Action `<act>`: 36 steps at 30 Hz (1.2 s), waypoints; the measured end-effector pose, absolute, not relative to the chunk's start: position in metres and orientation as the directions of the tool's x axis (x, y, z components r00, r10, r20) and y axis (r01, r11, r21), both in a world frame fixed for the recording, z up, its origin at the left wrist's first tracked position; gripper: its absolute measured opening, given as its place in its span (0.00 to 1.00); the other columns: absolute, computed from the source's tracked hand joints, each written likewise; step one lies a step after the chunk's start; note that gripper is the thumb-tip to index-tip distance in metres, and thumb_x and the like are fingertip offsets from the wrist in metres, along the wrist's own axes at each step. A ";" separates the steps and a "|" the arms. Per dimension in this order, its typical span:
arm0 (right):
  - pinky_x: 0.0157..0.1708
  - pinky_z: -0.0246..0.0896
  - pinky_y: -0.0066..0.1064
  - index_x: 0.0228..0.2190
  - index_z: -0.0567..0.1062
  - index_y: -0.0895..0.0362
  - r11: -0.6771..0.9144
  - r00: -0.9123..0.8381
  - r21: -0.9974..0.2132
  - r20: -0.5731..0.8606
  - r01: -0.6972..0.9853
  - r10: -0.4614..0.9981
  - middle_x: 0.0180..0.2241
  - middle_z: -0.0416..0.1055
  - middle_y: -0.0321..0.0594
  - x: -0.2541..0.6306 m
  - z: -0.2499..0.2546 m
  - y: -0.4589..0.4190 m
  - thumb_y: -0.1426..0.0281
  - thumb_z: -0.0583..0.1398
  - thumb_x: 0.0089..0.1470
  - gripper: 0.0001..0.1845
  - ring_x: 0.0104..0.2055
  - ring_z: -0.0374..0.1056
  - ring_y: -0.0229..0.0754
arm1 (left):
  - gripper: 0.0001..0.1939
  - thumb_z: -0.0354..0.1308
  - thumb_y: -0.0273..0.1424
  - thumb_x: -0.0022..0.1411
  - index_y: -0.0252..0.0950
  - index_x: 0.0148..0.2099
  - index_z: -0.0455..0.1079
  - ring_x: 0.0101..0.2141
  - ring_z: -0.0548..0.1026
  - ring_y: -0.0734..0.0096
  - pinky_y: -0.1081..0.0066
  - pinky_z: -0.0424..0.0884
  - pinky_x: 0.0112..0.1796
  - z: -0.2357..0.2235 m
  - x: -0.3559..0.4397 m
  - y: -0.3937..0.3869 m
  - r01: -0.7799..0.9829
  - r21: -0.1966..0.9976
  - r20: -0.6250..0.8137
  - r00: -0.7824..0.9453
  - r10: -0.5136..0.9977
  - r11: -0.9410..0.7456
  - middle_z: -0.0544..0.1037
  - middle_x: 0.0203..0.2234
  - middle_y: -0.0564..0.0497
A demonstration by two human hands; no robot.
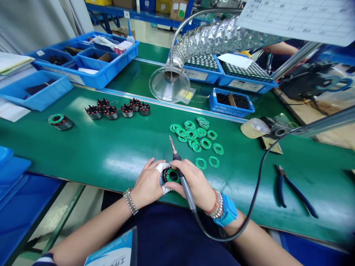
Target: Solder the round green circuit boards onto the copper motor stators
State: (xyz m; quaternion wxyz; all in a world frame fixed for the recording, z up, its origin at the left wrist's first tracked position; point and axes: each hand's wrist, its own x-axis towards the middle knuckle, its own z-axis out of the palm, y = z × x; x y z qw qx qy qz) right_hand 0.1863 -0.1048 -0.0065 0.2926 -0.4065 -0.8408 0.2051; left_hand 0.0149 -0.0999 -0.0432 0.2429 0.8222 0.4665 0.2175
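Observation:
Near the table's front edge, my left hand (146,184) is closed around a motor stator (164,178), with white finger covers on its thumb and a finger. A green ring-shaped circuit board (168,178) sits on top of the stator, around its dark centre. My right hand (195,184) holds a soldering iron (188,192), its tip pointing up and away from me. Fingers of that same hand also reach the ring board and stator. Just beyond lies a loose spread of green ring boards (205,143). Part of the held stator is hidden by my fingers.
Copper-wound stators (111,112) stand at the back left; another stator with a green ring (64,122) lies further left. A fume funnel (169,87) hangs over the table. At right are diagonal cutters (295,192), a solder-coloured roll (253,128) and the iron's cable (259,181). Blue bins (231,105) line the back.

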 end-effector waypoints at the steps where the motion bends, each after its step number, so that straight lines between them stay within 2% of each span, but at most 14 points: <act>1: 0.34 0.62 0.33 0.46 0.61 0.56 0.586 -0.497 -0.594 0.332 0.551 0.802 0.33 0.65 0.40 0.187 -0.007 -0.106 0.62 0.61 0.49 0.25 0.34 0.61 0.41 | 0.26 0.59 0.32 0.46 0.36 0.49 0.60 0.49 0.67 0.63 0.54 0.51 0.56 -0.044 0.015 -0.100 0.663 0.599 0.134 0.470 0.872 -0.449 0.72 0.45 0.44; 7: 0.36 0.63 0.34 0.47 0.60 0.55 0.585 -0.498 -0.615 0.332 0.529 0.801 0.36 0.65 0.42 0.187 -0.011 -0.111 0.63 0.59 0.51 0.23 0.36 0.61 0.42 | 0.25 0.59 0.32 0.47 0.36 0.49 0.60 0.50 0.67 0.61 0.53 0.52 0.55 -0.046 0.014 -0.100 0.669 0.582 0.149 0.471 0.869 -0.462 0.72 0.45 0.42; 14: 0.34 0.63 0.35 0.46 0.59 0.56 0.543 -0.380 -0.605 0.388 0.582 0.840 0.33 0.62 0.41 0.178 -0.021 -0.118 0.68 0.58 0.52 0.21 0.35 0.59 0.42 | 0.24 0.56 0.29 0.46 0.34 0.49 0.61 0.49 0.67 0.62 0.54 0.53 0.55 -0.047 0.015 -0.100 0.678 0.567 0.160 0.466 0.870 -0.467 0.71 0.45 0.40; 22: 0.37 0.63 0.36 0.47 0.59 0.54 0.480 -0.285 -0.636 0.390 0.605 0.876 0.36 0.61 0.42 0.173 -0.025 -0.122 0.71 0.58 0.52 0.20 0.37 0.60 0.43 | 0.22 0.55 0.29 0.49 0.34 0.49 0.60 0.49 0.68 0.63 0.55 0.53 0.55 -0.046 0.016 -0.101 0.669 0.571 0.174 0.468 0.867 -0.476 0.73 0.44 0.43; 31: 0.37 0.64 0.37 0.45 0.60 0.55 0.514 -0.289 -0.618 0.433 0.594 0.854 0.35 0.64 0.41 0.176 -0.033 -0.116 0.65 0.61 0.49 0.23 0.36 0.62 0.43 | 0.24 0.56 0.29 0.48 0.35 0.50 0.60 0.48 0.69 0.62 0.53 0.53 0.55 -0.047 0.018 -0.103 0.678 0.566 0.166 0.464 0.870 -0.469 0.73 0.44 0.42; 36: 0.42 0.63 0.40 0.47 0.60 0.56 0.487 -0.292 -0.665 0.391 0.566 0.873 0.41 0.64 0.45 0.190 -0.028 -0.117 0.61 0.63 0.45 0.29 0.43 0.63 0.46 | 0.30 0.56 0.32 0.52 0.33 0.57 0.55 0.55 0.60 0.57 0.52 0.58 0.54 -0.042 0.000 -0.108 0.655 0.624 0.107 0.468 0.877 -0.426 0.63 0.54 0.39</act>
